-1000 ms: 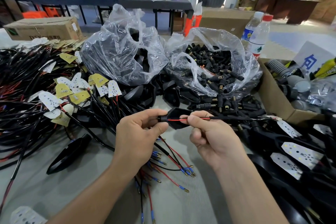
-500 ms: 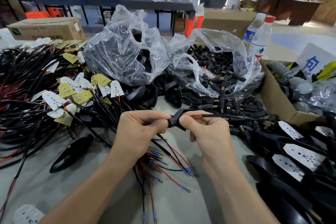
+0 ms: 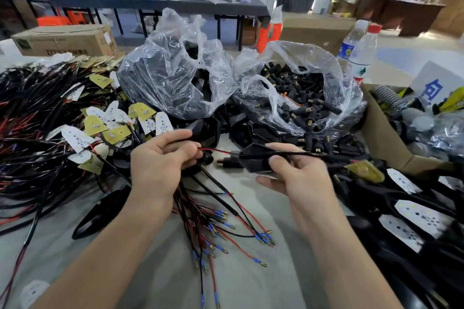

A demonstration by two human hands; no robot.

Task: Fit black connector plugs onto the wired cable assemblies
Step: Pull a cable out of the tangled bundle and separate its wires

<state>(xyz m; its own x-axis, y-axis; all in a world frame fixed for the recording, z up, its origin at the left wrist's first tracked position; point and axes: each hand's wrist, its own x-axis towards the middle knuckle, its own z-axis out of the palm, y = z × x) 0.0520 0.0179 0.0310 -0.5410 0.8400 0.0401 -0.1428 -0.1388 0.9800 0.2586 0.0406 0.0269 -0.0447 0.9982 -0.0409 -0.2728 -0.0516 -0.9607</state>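
Just in front of the clear bag of plugs (image 3: 334, 88), my right hand (image 3: 298, 178) grips a black connector housing (image 3: 251, 159) lying crosswise, stub pointing left at my left hand (image 3: 158, 163), which pinches its red wire (image 3: 213, 150).

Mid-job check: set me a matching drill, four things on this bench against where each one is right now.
Things:
1 black housing
2 wire bundle
3 plug bag
4 water bottles

Places:
A upright, far right
B gripped by the left hand
C behind the hands, open-topped
D held by the right hand

Pairs: 1-D, 2-B, 3-C, 4-A
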